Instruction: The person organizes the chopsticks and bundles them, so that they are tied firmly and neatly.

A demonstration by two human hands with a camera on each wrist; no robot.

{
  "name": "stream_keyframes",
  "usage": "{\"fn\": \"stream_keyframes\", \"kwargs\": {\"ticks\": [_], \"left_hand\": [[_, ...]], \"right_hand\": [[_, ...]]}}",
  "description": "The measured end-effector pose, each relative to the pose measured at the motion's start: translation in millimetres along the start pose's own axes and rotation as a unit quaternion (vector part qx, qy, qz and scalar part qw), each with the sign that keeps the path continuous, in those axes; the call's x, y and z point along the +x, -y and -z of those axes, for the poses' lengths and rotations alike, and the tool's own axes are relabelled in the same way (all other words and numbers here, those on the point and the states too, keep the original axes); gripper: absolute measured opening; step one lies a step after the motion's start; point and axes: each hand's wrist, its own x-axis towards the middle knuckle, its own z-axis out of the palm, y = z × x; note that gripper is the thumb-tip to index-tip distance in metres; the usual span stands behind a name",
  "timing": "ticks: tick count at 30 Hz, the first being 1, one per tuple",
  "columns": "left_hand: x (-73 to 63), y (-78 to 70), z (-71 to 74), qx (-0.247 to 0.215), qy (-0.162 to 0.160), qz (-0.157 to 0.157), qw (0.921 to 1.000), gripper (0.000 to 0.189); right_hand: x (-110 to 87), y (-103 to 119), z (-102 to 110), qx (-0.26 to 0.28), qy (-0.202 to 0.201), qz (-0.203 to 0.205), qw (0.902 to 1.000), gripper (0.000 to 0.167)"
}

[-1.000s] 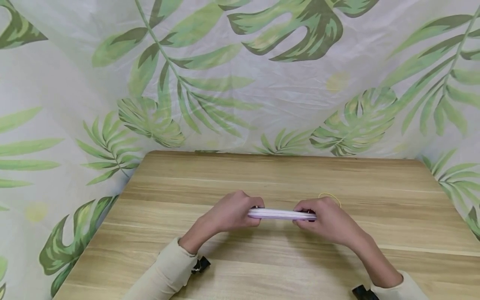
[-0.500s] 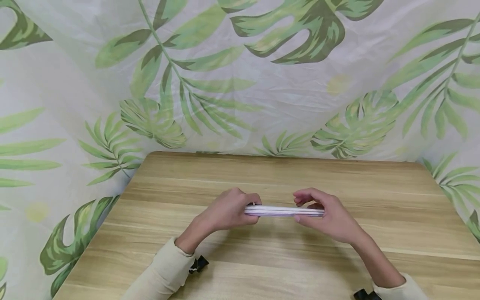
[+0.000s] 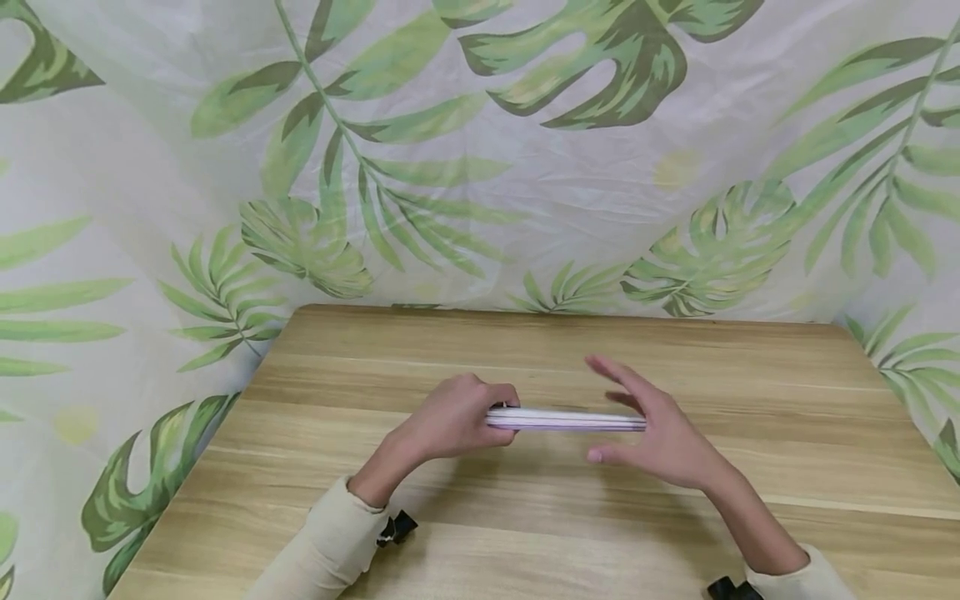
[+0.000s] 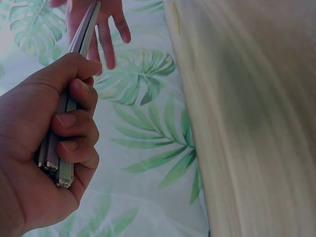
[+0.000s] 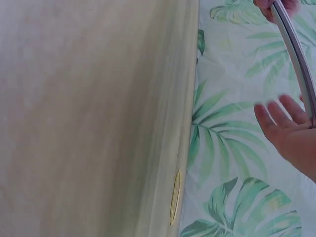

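Observation:
A thin, flat bundle of layered white and purple strips [image 3: 577, 420] lies level above the wooden table in the head view. My left hand [image 3: 450, 421] grips its left end, fingers curled round it in the left wrist view. Small metallic-looking details show at the bundle's near end [image 4: 64, 181], and a dark gap runs between its layers. My right hand [image 3: 671, 437] is spread around the other end, thumb below and straight fingers above. That end reaches its palm; whether they touch I cannot tell. The exact kind of bundle is unclear.
A yellow band-like loop [image 5: 175, 197] lies near the far edge of the wooden table [image 3: 525, 533] in the right wrist view. Behind the table hangs a leaf-patterned cloth [image 3: 420, 208]. A black device [image 3: 397, 528] sits at the left sleeve cuff.
My right hand has let go of the bundle's right end and spread its fingers and thumb apart. The left hand keeps its grip, with the bundle shifted slightly left.

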Motion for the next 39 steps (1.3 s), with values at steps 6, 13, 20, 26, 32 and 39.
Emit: {"fn": "stream_keyframes", "kwargs": {"ticks": [6,13,20,26,32,39], "left_hand": [[-4.3,0.9,4.4,-0.011,-0.011,-0.002,0.9999,0.010],[-2.3,-4.8,3.6,-0.021,-0.016,-0.006,0.9996,0.010],[-0.9,-4.4,5.2,-0.034,0.000,0.002,0.9994,0.011],[-2.2,-1.4,10.3,-0.043,-0.001,0.004,0.9990,0.011],[-1.0,-2.5,7.5,-0.040,0.002,-0.005,0.9992,0.011],[0.7,-6.0,1.9,-0.038,0.002,-0.007,0.9992,0.012]], "right_hand": [[-0.7,-5,3,0.041,-0.011,0.079,0.9959,0.140],[0.1,-4,-3,0.098,-0.052,0.125,0.9859,0.148],[1.5,-1,-3,0.062,-0.045,0.093,0.9927,0.139],[2.6,3,3,0.044,-0.045,0.107,0.9923,0.129],[2.5,3,-3,0.057,-0.051,0.101,0.9919,0.114],[1.3,6,-12,0.068,-0.058,0.078,0.9930,0.110]]}}
